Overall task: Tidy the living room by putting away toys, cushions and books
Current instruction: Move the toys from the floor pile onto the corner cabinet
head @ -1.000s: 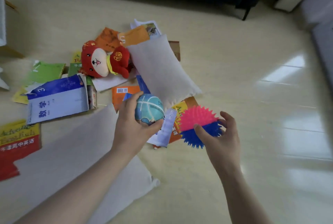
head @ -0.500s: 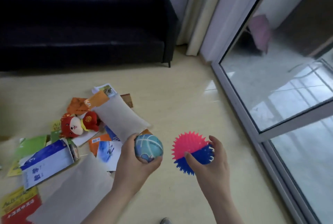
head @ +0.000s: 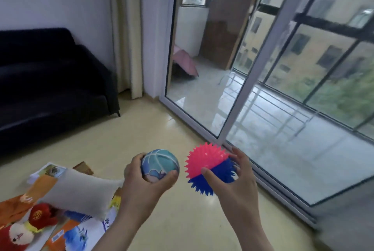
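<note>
Just right of the flat grey fabric cushion (head: 79, 192), up off the floor, the left hand (head: 141, 186) has fingers and thumb curled right round a small smooth blue-and-teal ball with basketball lines (head: 159, 164), a proper full wrap. Right of that again, the right hand (head: 236, 182) pinches a pink-and-blue rubbery spiky ball (head: 208, 167), thumb in front and fingers behind, so a lighter hold on the spikes. The two toys are close together but not touching.

Step in hand, I reckon, is carrying both to wherever toys live. No box shows here, so find the spot before walking. I'd cup the spiky one deeper in the palm, since the spikes probably give and it could squirm out.

On the near side of the cushion a red plush toy (head: 26, 228) and glossy paperback books (head: 77, 234) lie on the floor, not yet put away, so mind your feet. Beyond the cushion sits a black upholstered sofa (head: 50, 81), and far to its right a glass sliding door (head: 263, 89).
</note>
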Available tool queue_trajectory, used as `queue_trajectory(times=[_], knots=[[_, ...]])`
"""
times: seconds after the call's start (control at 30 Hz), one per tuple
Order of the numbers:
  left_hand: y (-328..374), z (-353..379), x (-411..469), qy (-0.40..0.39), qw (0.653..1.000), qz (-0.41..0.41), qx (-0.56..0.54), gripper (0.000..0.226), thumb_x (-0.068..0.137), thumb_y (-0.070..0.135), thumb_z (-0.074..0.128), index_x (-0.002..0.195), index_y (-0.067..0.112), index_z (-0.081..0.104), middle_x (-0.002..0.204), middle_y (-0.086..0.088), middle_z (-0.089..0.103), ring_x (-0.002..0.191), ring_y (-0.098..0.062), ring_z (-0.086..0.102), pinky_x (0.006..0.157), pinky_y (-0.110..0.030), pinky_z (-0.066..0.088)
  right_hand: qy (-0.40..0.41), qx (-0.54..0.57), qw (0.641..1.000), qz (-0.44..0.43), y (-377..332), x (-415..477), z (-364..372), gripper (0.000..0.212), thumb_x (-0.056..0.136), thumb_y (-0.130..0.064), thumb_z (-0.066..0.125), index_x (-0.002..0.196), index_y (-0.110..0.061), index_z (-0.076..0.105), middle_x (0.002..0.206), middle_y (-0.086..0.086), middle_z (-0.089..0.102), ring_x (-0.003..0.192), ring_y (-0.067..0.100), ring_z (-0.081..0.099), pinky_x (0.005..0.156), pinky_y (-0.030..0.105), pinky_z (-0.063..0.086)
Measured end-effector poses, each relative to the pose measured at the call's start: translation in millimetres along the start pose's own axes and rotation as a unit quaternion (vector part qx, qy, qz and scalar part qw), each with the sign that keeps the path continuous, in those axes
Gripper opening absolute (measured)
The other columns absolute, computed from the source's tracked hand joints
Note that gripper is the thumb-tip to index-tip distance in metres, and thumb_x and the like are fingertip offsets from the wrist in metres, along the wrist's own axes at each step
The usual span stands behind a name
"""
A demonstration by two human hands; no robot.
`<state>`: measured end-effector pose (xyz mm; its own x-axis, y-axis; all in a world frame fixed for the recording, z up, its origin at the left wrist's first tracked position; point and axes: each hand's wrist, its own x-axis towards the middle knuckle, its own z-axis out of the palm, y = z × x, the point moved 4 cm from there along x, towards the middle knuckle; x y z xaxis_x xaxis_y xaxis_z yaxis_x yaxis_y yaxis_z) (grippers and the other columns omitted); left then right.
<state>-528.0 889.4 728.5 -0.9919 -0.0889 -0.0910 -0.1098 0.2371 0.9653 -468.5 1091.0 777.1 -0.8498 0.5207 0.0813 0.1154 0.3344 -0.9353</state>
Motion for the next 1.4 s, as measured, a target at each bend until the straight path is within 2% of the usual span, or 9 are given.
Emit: queue_trajectory(times=[0.13,0.27,0.43,0.63,0.93,1.07,1.13,1.23,1.4], knots=[[47.8,34.6,-25.7,-0.092,0.995,0.037,-0.012,0.077,0.037,0.064,0.07,0.106,0.034,0.053,0.108,0.003,0.06,0.09,-0.009,0.06,0.067,-0.023,0.047,0.13,0.013,0.991,-0.019,-11.6,-34.5,-77.0,0.073,0.066,-0.027,0.086,0.124,-0.042,0.044,0.116,-0.02,0.054,0.107,-0.001,0.054,0.075,0.01,0.047],[84.3,69.3,-54.9,-0.159,0.984,0.071,-0.025,0.064,0.046,0.056,0.077,0.101,0.039,0.052,0.107,0.005,0.061,0.096,-0.01,0.06,0.076,-0.029,0.051,0.208,0.017,0.978,-0.022,-16.4,-53.8,-138.2,0.078,0.068,-0.031,0.085,0.133,-0.035,0.042,0.122,-0.015,0.052,0.109,0.004,0.056,0.081,0.019,0.054],[126.6,123.5,-120.8,-0.229,0.965,0.12,-0.045,0.058,0.066,0.027,0.084,0.113,0.029,0.051,0.102,0.007,0.062,0.088,-0.004,0.061,0.065,-0.018,0.045,0.292,0.017,0.956,-0.038,-17.3,-98.8,-226.9,0.077,0.07,-0.026,0.083,0.135,-0.029,0.042,0.121,-0.011,0.052,0.102,-0.007,0.052,0.063,0.0,0.045],[162.3,209.4,-241.6,-0.333,0.927,0.159,-0.065,0.06,0.069,0.026,0.082,0.118,0.027,0.048,0.102,0.009,0.06,0.087,-0.004,0.061,0.061,-0.013,0.045,0.388,0.0,0.921,-0.024,10.1,-184.6,-356.9,0.078,0.068,-0.031,0.083,0.133,-0.032,0.039,0.124,-0.009,0.051,0.11,0.01,0.054,0.077,0.013,0.048],[179.9,334.4,-450.0,-0.466,0.867,0.154,-0.087,0.054,0.067,0.021,0.084,0.111,0.028,0.053,0.096,0.007,0.065,0.08,-0.003,0.066,0.065,-0.018,0.052,0.511,-0.04,0.859,0.003,57.2,-324.0,-546.7,0.08,0.067,-0.037,0.083,0.135,-0.025,0.043,0.121,-0.009,0.054,0.107,0.005,0.055,0.081,0.014,0.045],[183.7,383.5,-528.2,-0.514,0.839,0.157,-0.087,0.048,0.067,0.017,0.084,0.103,0.032,0.054,0.091,0.008,0.066,0.072,0.0,0.065,0.058,-0.013,0.052,0.576,-0.083,0.812,0.037,85.8,-376.9,-609.8,0.092,0.053,-0.064,0.075,0.132,-0.027,0.046,0.121,-0.009,0.056,0.111,0.011,0.056,0.096,0.035,0.049],[183.5,406.9,-559.5,-0.537,0.824,0.161,-0.082,0.046,0.067,0.015,0.084,0.1,0.031,0.055,0.09,0.007,0.067,0.07,0.0,0.065,0.059,-0.013,0.053,0.598,-0.085,0.796,0.045,97.4,-399.3,-633.2,0.09,0.051,-0.065,0.072,0.13,-0.029,0.047,0.119,-0.011,0.057,0.108,0.008,0.056,0.091,0.026,0.047],[184.0,441.6,-595.4,-0.563,0.807,0.16,-0.08,0.042,0.068,0.007,0.082,0.095,0.028,0.057,0.085,0.005,0.067,0.064,0.002,0.063,0.054,-0.011,0.05,0.614,-0.09,0.782,0.052,111.4,-420.3,-664.5,0.069,0.064,-0.038,0.087,0.121,-0.033,0.048,0.108,-0.019,0.056,0.097,-0.012,0.055,0.072,0.004,0.042],[182.0,507.4,-638.9,-0.592,0.787,0.163,-0.063,0.045,0.064,0.014,0.085,0.098,0.029,0.059,0.083,0.004,0.069,0.069,-0.006,0.067,0.063,-0.023,0.056,0.637,-0.093,0.76,0.089,142.9,-432.9,-716.5,0.076,0.065,-0.03,0.085,0.131,-0.023,0.047,0.116,-0.008,0.056,0.101,0.011,0.056,0.066,0.007,0.043]])
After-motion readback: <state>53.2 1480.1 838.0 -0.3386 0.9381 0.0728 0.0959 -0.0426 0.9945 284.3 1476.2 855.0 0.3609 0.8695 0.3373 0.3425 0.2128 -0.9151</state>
